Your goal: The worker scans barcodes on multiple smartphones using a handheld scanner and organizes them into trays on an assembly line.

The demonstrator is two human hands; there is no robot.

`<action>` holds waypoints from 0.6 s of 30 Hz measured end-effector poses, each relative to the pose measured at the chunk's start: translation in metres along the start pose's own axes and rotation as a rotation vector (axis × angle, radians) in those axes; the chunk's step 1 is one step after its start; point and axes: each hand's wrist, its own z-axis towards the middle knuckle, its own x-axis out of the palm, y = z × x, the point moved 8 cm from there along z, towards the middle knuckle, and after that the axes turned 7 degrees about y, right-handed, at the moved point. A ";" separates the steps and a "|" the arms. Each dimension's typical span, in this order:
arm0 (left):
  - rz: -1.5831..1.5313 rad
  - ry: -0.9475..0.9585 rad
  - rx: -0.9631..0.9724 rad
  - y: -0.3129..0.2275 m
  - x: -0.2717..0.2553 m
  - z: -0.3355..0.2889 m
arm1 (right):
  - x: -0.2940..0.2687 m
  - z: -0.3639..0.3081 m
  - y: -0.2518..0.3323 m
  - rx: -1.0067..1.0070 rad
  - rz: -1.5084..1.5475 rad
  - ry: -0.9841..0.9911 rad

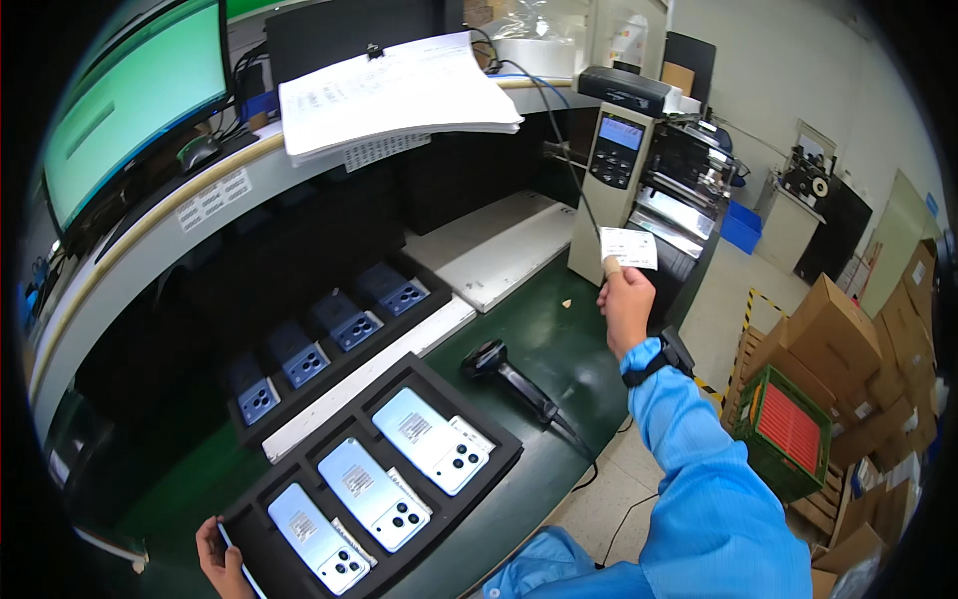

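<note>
Right of the frame's centre, I am pinching a thin white paper label [631, 248] in my right hand [628, 299], thumb and fingers nearly closed. At lower left, my left hand [222, 561] is curling around a slim, flat slab [242, 563], seen edge-on. Beside it, three glossy, pale-blue phones [374, 494] are lying in a matte black foam tray [349, 407] on the smooth green worktop [539, 334].
</note>
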 end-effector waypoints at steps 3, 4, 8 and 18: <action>0.021 0.110 0.062 0.013 -0.008 -0.001 | 0.077 -0.060 0.025 -0.032 0.004 0.343; 0.008 0.070 0.027 -0.003 0.005 0.001 | 0.103 -0.083 0.032 -0.039 -0.010 0.464; 0.025 0.047 0.057 -0.001 0.005 0.003 | 0.210 -0.209 0.046 -0.068 -0.053 1.107; -0.218 0.010 0.058 0.010 0.001 0.005 | 0.318 -0.471 0.035 0.038 -0.404 2.271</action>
